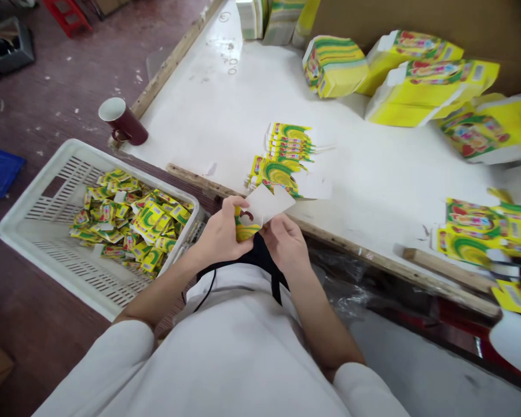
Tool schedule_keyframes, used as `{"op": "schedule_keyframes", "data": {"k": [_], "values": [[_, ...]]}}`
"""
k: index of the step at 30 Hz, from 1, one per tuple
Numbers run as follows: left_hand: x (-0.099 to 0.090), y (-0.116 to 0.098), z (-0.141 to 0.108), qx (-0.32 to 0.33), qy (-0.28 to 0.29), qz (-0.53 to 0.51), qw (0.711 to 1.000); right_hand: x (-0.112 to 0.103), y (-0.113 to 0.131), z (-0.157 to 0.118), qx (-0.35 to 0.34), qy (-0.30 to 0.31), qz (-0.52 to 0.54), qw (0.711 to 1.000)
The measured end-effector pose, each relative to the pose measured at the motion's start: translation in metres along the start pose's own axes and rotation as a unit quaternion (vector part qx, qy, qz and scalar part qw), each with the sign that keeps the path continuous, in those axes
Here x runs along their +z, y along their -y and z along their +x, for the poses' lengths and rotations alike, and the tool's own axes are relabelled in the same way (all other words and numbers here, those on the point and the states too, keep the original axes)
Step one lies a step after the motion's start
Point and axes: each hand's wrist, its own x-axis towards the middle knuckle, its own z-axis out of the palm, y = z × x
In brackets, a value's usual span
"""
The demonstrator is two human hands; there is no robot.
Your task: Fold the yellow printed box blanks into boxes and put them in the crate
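Observation:
Between my two hands, just off the table's front edge, is a partly folded yellow-and-green printed carton (267, 207) with its white inner side facing up. My left hand (223, 231) is closed round the carton's yellow side, thumb below and fingers above. At the lower right corner, the fingers of my right hand (285, 240) pinch the card; the fingertips are partly hidden. Directly beyond lie flat carton blanks (278, 171), overlapping in a fanned row on the white table (191, 124). To my left, a white plastic crate (39, 214) holds many small folded cartons (134, 223).
A maroon mug (128, 124) stands at the table's left corner. Stacks of carton blanks (429, 87) line the back right. More blanks (473, 231) lie at the right, near a wooden strip (447, 269). A wooden rail (330, 237) borders the front edge.

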Motion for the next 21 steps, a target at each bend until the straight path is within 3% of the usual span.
{"op": "schedule_keyframes", "data": {"k": [3,6,11,14,18,21], "values": [[0.001,-0.002,-0.003,0.01,0.005,0.007,1.0,-0.001,0.001,0.002,0.008,0.007,-0.011,1.0],[0.004,-0.001,-0.006,0.01,0.036,-0.007,0.999,0.001,0.001,0.0,0.0,0.057,-0.046,0.997],[0.01,0.005,-0.004,0.001,0.058,-0.029,0.998,0.001,0.003,-0.009,-0.107,0.114,-0.194,0.969],[0.013,0.006,-0.003,0.018,0.012,0.005,1.0,0.0,0.004,-0.009,-0.17,0.089,-0.279,0.941],[0.007,0.003,-0.006,-0.029,-0.022,0.075,0.997,-0.007,0.0,-0.004,-0.193,0.01,-0.265,0.945],[-0.005,0.003,-0.008,-0.041,-0.002,0.109,0.993,-0.017,0.0,-0.001,-0.201,0.062,-0.296,0.932]]}}
